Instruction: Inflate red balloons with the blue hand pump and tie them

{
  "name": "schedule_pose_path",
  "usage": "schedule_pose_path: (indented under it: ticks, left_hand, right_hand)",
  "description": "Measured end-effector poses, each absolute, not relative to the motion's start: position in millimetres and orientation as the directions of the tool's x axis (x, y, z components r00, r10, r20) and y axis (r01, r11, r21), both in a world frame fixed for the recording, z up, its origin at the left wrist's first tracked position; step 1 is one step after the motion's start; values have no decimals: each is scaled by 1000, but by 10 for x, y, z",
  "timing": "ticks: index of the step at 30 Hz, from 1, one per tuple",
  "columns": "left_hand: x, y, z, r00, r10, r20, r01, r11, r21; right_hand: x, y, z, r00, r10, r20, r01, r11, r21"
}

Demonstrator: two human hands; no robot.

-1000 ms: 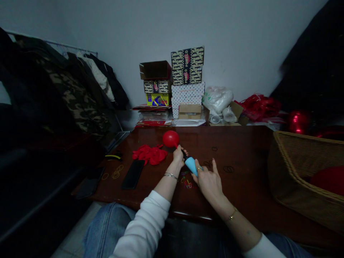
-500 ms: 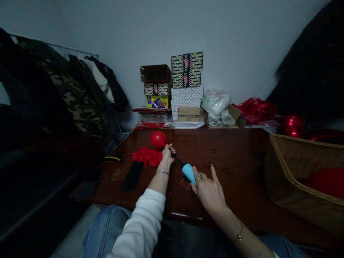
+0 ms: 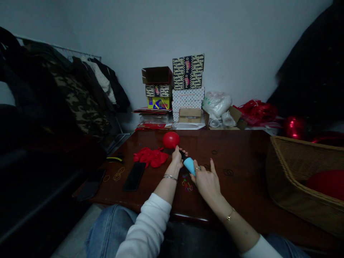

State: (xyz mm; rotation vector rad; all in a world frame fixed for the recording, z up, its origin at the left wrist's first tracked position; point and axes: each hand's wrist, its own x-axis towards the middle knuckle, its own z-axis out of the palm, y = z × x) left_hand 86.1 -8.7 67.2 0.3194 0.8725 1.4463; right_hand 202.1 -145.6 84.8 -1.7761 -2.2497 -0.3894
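A small, partly inflated red balloon [image 3: 171, 139] sits at the black nozzle end of a blue hand balloon pump [image 3: 190, 165]. My left hand [image 3: 177, 157] is closed around the balloon's neck and the pump's front end; the fingers partly hide the join. My right hand [image 3: 206, 179] grips the blue barrel, its index finger stretched out. Left of my left hand lies a heap of limp red balloons [image 3: 152, 157]. Small coloured rubber bands [image 3: 187, 183] lie on the table below the pump.
On the brown table [image 3: 242, 143] lie a black phone [image 3: 134, 176], yellow rubber bands [image 3: 118, 174] and black bands [image 3: 228, 172]. A wicker basket [image 3: 285, 172] holding a red balloon [image 3: 328, 182] stands at right. Stacked boxes [image 3: 188, 71] are at the back.
My left hand and the balloon have shifted right, toward my right hand. The pump's black shaft, long before, is now mostly pushed in, with hands closer together.
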Motion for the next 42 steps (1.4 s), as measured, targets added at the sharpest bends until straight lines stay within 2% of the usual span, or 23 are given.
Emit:
schedule_pose_path:
  ticks: [15, 22, 30, 42]
  left_hand:
    - [600, 44, 680, -185, 938, -293, -715, 76, 695]
    - [429, 94, 740, -218, 929, -298, -746, 38, 665]
    - [627, -10, 698, -202, 924, -324, -737, 75, 672]
    - [759, -109, 663, -150, 935, -321, -672, 142, 727]
  right_hand:
    - [2038, -1646, 862, -272, 894, 355, 962, 265, 69]
    - [2221, -1908, 848, -283, 885, 370, 958, 280, 63]
    - [2163, -1795, 876, -257, 902, 347, 966, 246, 75]
    - [1884, -1524, 921, -227, 912, 341, 972, 231, 28]
